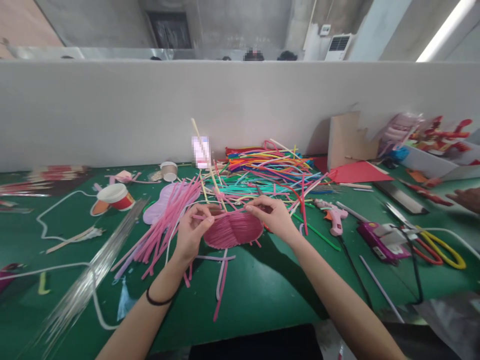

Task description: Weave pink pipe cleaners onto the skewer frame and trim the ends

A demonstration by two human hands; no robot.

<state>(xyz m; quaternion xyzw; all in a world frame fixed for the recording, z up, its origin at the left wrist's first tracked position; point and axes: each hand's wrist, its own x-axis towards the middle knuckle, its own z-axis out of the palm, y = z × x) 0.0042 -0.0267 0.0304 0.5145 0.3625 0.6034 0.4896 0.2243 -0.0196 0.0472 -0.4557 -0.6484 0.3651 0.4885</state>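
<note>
Both hands hold a flat, rounded piece covered in pink pipe cleaners (pixel 233 229) just above the green table. My left hand (pixel 191 234) pinches its left edge, fingers closed around it. My right hand (pixel 273 216) grips its upper right edge and a pink strand lying across the top. A loose heap of pink pipe cleaners (pixel 165 225) lies to the left of the piece. Behind it spreads a pile of multicoloured pipe cleaners (pixel 270 172).
A pink glue gun (pixel 333 216) lies to the right, with a purple tool (pixel 378 240) and yellow-handled scissors (pixel 442 249) beyond. A red-and-white paper cup (pixel 114 196) and a bundle of thin wires (pixel 97 260) lie left. Another person's hand (pixel 467 199) shows at far right. A white partition (pixel 112 110) backs the table.
</note>
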